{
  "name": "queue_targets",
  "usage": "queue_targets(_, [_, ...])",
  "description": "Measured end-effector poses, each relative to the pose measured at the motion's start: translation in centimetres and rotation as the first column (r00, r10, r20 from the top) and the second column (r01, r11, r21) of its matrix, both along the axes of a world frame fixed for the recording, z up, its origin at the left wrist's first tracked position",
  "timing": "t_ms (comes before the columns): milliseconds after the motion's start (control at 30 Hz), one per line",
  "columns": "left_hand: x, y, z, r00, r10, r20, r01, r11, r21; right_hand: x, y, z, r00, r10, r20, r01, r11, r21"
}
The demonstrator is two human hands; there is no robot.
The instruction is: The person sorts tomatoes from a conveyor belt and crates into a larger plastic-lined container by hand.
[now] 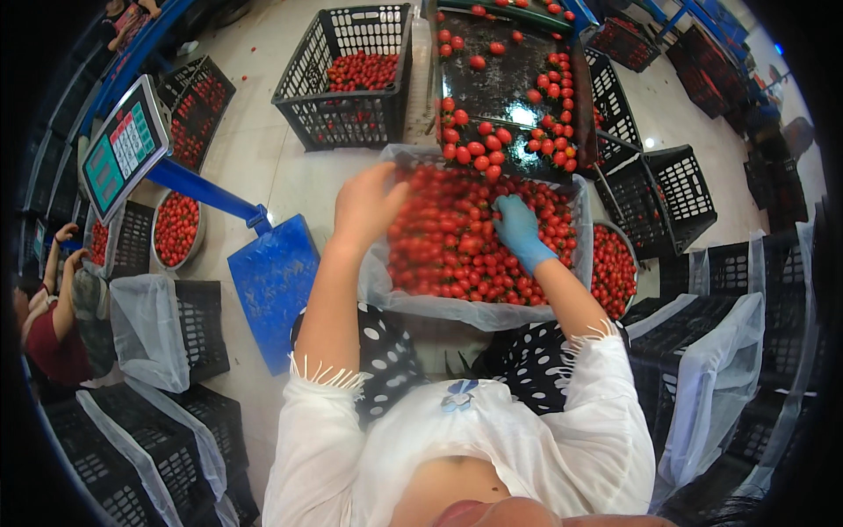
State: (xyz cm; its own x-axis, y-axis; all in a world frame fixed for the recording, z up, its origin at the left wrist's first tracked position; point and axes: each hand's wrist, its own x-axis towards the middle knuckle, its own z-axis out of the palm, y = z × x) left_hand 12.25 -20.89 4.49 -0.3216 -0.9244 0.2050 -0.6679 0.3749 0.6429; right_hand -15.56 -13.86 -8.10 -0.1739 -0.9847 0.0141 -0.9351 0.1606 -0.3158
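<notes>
Before me stands a crate lined with translucent plastic sheet [454,315], filled with small red cherry tomatoes [474,263]. The tomatoes on its left side are blurred. My left hand [369,203], bare, is at the crate's far left edge, thumb pointing over the tomatoes; whether it grips the rim is unclear. My right hand [518,227], in a blue glove, lies on the tomatoes right of the middle with its fingers bent. What is under those fingers is hidden. A dark sloping chute [487,99] ends at the crate's far side, with loose tomatoes [475,150] near its lower lip.
A blue platform scale [276,290] with a tilted display [124,148] stands left. A black plastic crate [349,112] part-filled with tomatoes is beyond. A tomato-filled basin [614,270] sits right. Lined black crates [705,369] flank me. Another person [62,329] sits far left.
</notes>
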Motion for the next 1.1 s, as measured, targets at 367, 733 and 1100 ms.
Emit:
queue_targets(367, [-0.5,0.4,1.5,0.999,-0.012,-0.038,0.011,1.000,-0.010,-1.8,3.1,20.0,0.898,0.410,-0.159,-0.346,0.438,-0.830])
queue_targets(733, [-1.5,0.1,1.2,0.997,-0.015,-0.072,0.016,1.000,0.009,-15.6,-6.8,18.5,0.883,0.120,0.454,0.216,0.756,-0.618])
queue_targets(1100, [-2.7,-0.5,1.2,0.979,-0.021,-0.202,0.021,1.000,-0.005,-10.4,-13.1,14.3,0.981,0.181,0.072,-0.099,0.781,-0.617])
